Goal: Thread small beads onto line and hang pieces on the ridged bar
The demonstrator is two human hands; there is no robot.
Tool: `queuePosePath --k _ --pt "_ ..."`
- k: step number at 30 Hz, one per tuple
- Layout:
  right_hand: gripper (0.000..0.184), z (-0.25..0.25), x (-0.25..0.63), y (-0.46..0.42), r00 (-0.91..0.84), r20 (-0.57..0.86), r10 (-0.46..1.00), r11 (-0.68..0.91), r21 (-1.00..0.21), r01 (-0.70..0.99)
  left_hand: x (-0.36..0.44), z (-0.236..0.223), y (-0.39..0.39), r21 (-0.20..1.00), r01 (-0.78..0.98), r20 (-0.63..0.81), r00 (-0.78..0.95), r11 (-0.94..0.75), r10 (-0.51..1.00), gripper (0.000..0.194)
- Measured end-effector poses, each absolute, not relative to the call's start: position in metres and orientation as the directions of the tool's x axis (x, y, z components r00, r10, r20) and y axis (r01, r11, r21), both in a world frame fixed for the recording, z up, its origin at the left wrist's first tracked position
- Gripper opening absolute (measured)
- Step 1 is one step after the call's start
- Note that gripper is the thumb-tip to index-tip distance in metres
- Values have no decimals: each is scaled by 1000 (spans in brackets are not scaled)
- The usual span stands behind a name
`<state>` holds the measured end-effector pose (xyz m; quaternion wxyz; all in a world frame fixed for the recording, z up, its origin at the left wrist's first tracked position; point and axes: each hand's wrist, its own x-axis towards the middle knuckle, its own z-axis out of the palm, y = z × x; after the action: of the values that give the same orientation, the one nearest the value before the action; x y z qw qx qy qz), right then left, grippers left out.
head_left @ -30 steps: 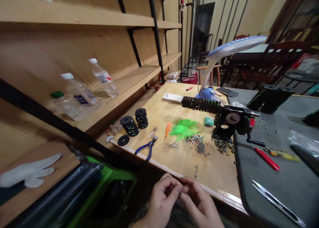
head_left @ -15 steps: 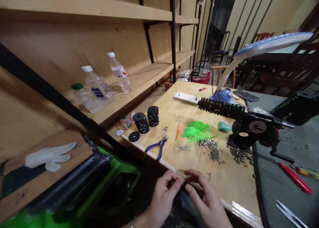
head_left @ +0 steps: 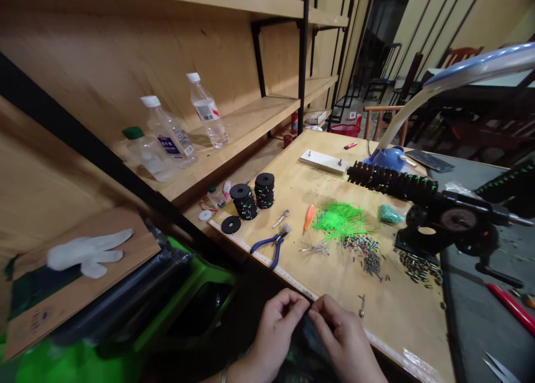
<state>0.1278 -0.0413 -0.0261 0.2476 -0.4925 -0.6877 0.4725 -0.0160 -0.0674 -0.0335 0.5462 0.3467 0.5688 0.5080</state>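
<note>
Where the hands meet: left hand (head_left: 278, 333) and right hand (head_left: 345, 338) hang just off the table's near edge, fingers curled and closed toward each other in a pinch.
Held item: something very small may sit between the fingertips (head_left: 310, 310), but it is too small or hidden to tell.
Left wrist: a thin bangle (head_left: 224, 374) shows.
Near hands: a measuring tape (head_left: 267, 262) runs along the table (head_left: 401, 327) edge, just beyond the fingers; a small swivel (head_left: 361, 305) lies right of them.
Table middle: blue pliers (head_left: 270, 243), a green fibre tuft (head_left: 338, 221), mixed beads (head_left: 359, 242) and an orange stick (head_left: 308, 218) lie apart from one another.
Table left: two stacks of black foam spools (head_left: 251, 196) stand beside a loose black disc (head_left: 230, 224).
Table right: a black clamp rig (head_left: 455, 221) holds a ridged black roll (head_left: 390, 182), with metal tubes (head_left: 418, 267) scattered below it.
Far end: a blue lamp (head_left: 387, 159) arches over a pegged board (head_left: 324, 161).
Right: a grey mat (head_left: 480, 316) carries a red-handled knife (head_left: 512, 308).
Left: plastic bottles (head_left: 207, 118) stand on wooden shelves (head_left: 234, 126); a white glove (head_left: 87, 255) lies on cardboard (head_left: 42, 310) above a green stool (head_left: 200, 282).
Room: dark chairs (head_left: 380, 76) stand far off.
</note>
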Motion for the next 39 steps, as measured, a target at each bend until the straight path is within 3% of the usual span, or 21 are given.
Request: queuePosePath --k 6,11,16,20,27,33,39 --pt "25 -33 130 -32 -371 -76 925 203 -728 655 -39 -39 -58 942 -199 -328 -362 272 872 36" --pt "31 -40 124 -25 -376 35 926 318 -609 727 -58 -41 -63 992 48 -82 -443 115 893 29" --pt "36 -39 117 -20 -403 69 913 375 -533 758 -58 -38 -78 860 431 341 -84 -275 936 25" --pt "36 -37 114 -19 -424 84 902 411 -468 782 -57 -43 -81 687 556 468 155 -468 870 32" --pt "32 -41 114 -20 -451 108 886 458 -359 813 -60 -48 -79 570 656 388 315 -495 866 47" --pt "24 -40 112 -19 -459 105 882 462 -376 803 -56 -39 -76 487 758 275 338 -433 900 55" --pt "24 -26 127 -18 -496 25 868 451 -461 765 -49 -33 -79 330 865 213 322 -378 922 56"
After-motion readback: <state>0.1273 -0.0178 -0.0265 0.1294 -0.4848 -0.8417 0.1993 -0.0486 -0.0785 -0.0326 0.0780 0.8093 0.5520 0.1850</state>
